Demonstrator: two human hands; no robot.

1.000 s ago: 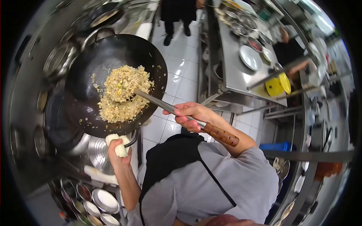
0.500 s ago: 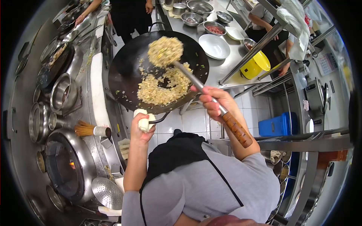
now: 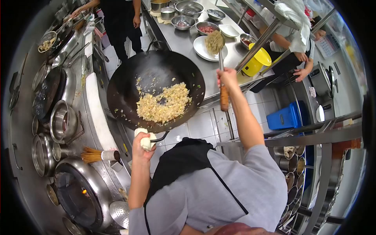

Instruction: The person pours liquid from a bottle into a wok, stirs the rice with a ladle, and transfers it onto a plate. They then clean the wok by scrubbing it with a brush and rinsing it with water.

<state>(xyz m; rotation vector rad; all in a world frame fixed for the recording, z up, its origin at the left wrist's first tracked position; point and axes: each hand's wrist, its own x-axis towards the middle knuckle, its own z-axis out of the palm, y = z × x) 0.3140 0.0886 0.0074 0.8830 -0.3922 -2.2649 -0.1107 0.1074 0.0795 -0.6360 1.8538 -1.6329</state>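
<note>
My left hand (image 3: 141,152) is closed on a folded pale cloth (image 3: 145,144) wrapped around the wok's loop handle (image 3: 162,137). The black wok (image 3: 122,74) is held off the stove, beside the steel counter. Fried rice (image 3: 166,103) with bits of egg and green lies in its lower half. Wrapped round the ladle (image 3: 224,98) by its wooden grip and metal shaft is my right hand (image 3: 227,79). A heaped scoop of fried rice (image 3: 214,43) fills the ladle's bowl, above a white dish (image 3: 201,50) on the counter.
Metal bowls, one with red meat (image 3: 206,28), and a yellow container (image 3: 256,60) stand on the counter (image 3: 176,43). Stove burners, pots and a bamboo brush (image 3: 96,155) line the left. A person (image 3: 117,23) stands beyond the wok; another is at right.
My right hand has carried the ladle of rice rightward, from above the wok to over the white dish. My left hand and the wok have shifted slightly left and down in view.
</note>
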